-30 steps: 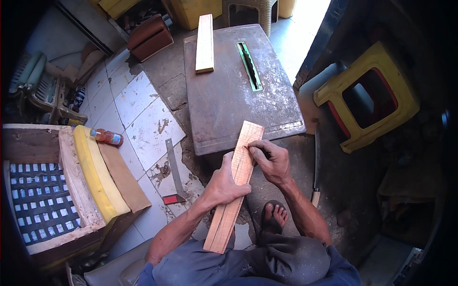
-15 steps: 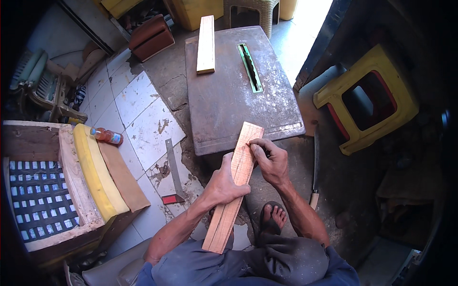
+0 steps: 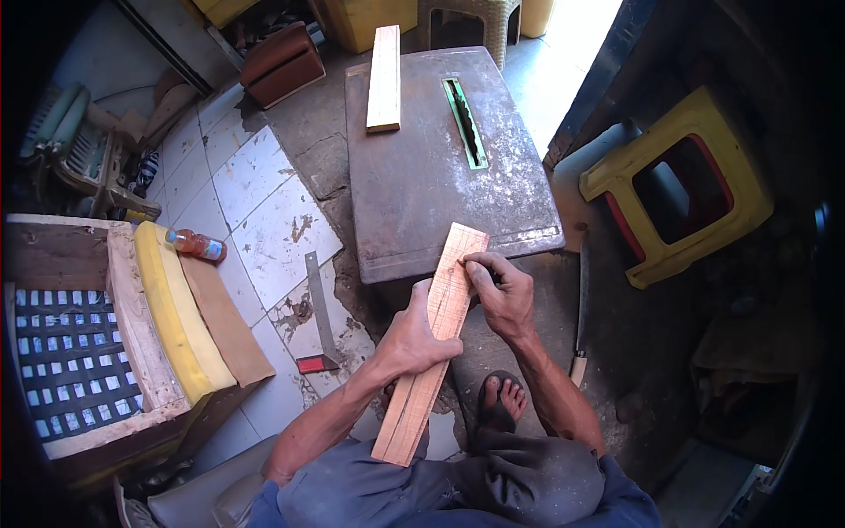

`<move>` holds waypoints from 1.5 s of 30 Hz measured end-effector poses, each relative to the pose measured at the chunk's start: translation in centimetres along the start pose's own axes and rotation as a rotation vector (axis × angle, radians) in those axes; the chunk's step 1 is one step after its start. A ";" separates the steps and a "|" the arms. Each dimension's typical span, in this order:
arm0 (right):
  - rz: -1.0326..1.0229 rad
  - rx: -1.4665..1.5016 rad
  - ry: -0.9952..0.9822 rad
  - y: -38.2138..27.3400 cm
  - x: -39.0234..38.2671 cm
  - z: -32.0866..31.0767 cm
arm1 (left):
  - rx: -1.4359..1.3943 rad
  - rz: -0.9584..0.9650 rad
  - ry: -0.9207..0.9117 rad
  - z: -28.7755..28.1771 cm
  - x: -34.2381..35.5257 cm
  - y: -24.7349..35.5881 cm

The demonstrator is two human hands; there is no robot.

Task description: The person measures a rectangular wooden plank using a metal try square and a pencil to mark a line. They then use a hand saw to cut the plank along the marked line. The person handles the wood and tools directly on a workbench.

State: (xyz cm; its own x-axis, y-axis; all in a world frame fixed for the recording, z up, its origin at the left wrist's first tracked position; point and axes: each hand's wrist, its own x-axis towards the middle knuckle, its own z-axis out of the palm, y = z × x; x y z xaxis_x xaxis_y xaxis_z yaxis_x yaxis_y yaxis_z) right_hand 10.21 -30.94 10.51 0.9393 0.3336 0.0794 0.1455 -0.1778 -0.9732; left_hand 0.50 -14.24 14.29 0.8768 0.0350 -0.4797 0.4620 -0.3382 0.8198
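My left hand (image 3: 409,339) grips a long flat board (image 3: 421,409) with lines marked on it, slanting from my lap to the near edge of the worn metal tabletop (image 3: 409,194). My right hand (image 3: 502,295) is closed in a pinch at the board's upper part, on a small thin object that is too small to name. A second pale board (image 3: 383,79) lies at the tabletop's far left, beside a green-framed slot (image 3: 466,123) with a jagged dark opening.
A square (image 3: 319,317) and a long blade (image 3: 581,317) with a pale handle flank me on the floor. Left are a wooden frame (image 3: 123,334), yellow foam (image 3: 167,308) and a bottle (image 3: 195,245). A yellow stool (image 3: 607,185) lies at right; a brown case (image 3: 282,66) sits behind.
My right fingertips have shifted slightly up along the board, and the view has moved slightly. My left hand keeps the same grip, with the board in nearly the same place.
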 end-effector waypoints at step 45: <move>0.041 -0.023 0.161 0.3 -0.3 1.0 | -0.002 0.005 0.034 0.6 -0.3 0.3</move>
State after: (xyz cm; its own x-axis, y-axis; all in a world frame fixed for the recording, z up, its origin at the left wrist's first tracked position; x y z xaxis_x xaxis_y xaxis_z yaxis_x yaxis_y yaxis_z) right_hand 9.63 -30.12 9.96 0.9821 0.1729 0.0750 0.1112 -0.2101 -0.9713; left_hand 0.34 -14.88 14.50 0.8830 0.0657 -0.4648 0.4581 -0.3369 0.8226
